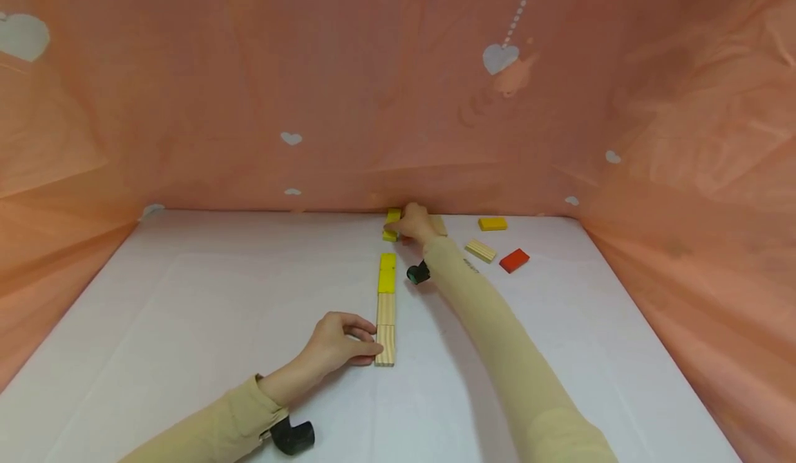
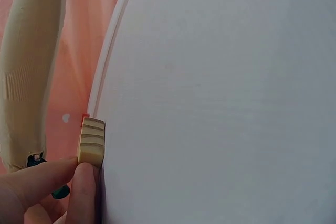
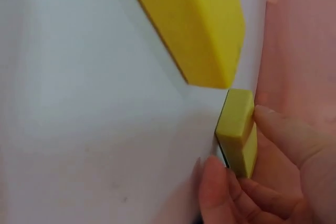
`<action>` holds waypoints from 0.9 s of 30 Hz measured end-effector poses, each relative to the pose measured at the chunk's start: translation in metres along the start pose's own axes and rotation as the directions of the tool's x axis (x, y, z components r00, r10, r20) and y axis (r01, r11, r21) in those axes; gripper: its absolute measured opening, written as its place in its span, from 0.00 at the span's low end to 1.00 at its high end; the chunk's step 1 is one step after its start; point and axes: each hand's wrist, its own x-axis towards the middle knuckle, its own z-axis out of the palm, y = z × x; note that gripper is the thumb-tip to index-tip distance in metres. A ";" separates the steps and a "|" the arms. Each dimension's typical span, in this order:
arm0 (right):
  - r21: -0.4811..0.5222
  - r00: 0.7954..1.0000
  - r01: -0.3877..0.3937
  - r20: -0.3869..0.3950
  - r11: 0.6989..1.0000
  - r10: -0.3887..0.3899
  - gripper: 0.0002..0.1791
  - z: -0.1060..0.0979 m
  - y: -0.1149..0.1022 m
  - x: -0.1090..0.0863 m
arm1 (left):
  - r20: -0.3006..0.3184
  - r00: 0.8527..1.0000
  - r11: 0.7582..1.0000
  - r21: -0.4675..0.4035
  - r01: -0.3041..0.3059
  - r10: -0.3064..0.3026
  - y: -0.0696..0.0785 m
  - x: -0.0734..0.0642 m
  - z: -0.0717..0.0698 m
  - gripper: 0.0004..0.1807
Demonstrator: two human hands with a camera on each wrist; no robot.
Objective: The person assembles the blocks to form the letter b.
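In the head view, a row of flat blocks runs away from the person: two plain wooden blocks (image 1: 386, 309) end to end at the near end, then yellow blocks (image 1: 387, 273). My left hand (image 1: 338, 342) touches the nearest plain wooden block (image 2: 92, 140) from its left side, thumb tip at the top edge, a fingertip beside it. No finger lies on its right side. Near the back wall, my right hand (image 1: 415, 222) holds a yellow block (image 3: 236, 116) between thumb and fingers, beyond the row's far end. More yellow shows right under it in the right wrist view.
Right of the right hand lie a plain block (image 1: 481, 250), a red block (image 1: 514, 260) and a yellow block (image 1: 493, 224). Another plain block (image 1: 439, 225) is partly hidden behind that hand. Orange cloth (image 1: 348, 104) walls the white table (image 1: 218, 297) at the back and sides.
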 end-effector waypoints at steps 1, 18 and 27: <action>-0.001 1.000 -0.003 -0.004 1.000 0.003 0.17 0.000 0.000 -0.001 | -0.001 1.000 1.000 0.001 0.000 0.000 0.000 0.000 0.000 0.16; -0.116 0.997 -0.031 -0.078 0.993 0.022 0.24 0.008 -0.004 -0.008 | 0.003 1.000 1.000 -0.002 0.000 0.000 0.001 -0.003 -0.002 0.17; -0.122 0.998 -0.022 -0.060 0.992 0.015 0.24 0.006 -0.001 -0.005 | 0.003 1.000 1.000 -0.005 -0.006 0.006 -0.001 -0.001 -0.003 0.17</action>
